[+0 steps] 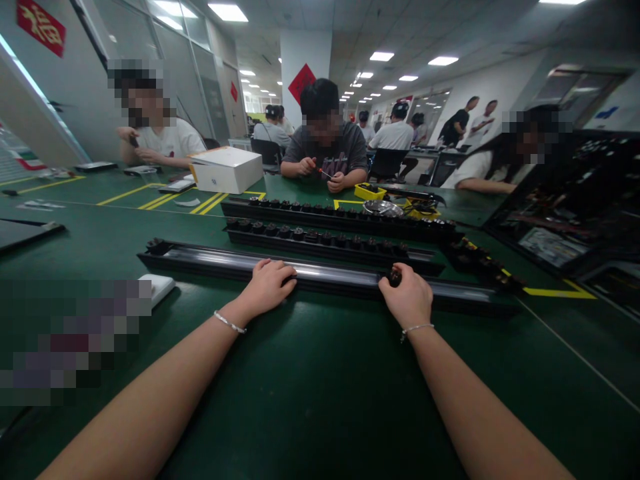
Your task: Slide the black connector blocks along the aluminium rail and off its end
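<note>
Rail point(330, 275), long and black, lay across the green table point(320, 400) nearest the person. Left hand point(267, 287) rested palm-down on it, fingers curled loosely over its edge. Right hand point(407, 299) pinched a small black knob point(395, 275) at the rail. Two knob-filled rails point(320, 237) lay just behind; white box point(227, 168) farther back.

Glossy black rail point(320, 275), matt green tabletop point(310, 387)
</note>
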A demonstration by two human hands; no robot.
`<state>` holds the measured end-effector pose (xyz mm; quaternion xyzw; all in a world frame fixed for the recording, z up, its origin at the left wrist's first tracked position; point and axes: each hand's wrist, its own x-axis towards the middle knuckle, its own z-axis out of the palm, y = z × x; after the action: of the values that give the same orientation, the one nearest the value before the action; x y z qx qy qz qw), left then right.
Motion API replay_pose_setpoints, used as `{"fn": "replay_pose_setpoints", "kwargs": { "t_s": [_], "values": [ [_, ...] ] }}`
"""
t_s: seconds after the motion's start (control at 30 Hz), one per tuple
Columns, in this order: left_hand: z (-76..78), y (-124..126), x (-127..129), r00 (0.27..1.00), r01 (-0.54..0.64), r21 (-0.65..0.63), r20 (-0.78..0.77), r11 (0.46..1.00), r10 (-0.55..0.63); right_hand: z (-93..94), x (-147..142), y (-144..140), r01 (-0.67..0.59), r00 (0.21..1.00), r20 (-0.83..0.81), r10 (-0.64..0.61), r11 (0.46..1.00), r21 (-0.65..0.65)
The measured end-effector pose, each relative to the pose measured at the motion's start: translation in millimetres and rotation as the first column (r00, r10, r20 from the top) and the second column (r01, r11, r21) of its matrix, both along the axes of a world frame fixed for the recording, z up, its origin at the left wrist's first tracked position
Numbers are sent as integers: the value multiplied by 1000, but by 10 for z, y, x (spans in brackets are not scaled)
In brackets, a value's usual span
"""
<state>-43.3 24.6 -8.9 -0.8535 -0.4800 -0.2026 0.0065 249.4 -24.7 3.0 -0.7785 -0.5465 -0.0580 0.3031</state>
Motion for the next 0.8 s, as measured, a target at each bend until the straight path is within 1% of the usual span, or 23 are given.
{"fn": "replay_pose_setpoints", "kwargs": {
  "t_s": [0.27, 0.43, 0.8],
  "values": [
    [29, -22, 6, 1000, -1, -9, -4, 1000, 1, 24, 4, -8, 4, 1000, -12, -4, 1000, -8],
    [25, -18, 0, 1000, -4, -15, -18, 1000, 4, 31, 31, -15, 6, 1000, -24, -7, 999, -32],
    [24, -15, -3, 1000, -1, -9, -20, 1000, 1, 45, 82, -37, 9, 999, -32, -10, 999, -36]
  ]
}}
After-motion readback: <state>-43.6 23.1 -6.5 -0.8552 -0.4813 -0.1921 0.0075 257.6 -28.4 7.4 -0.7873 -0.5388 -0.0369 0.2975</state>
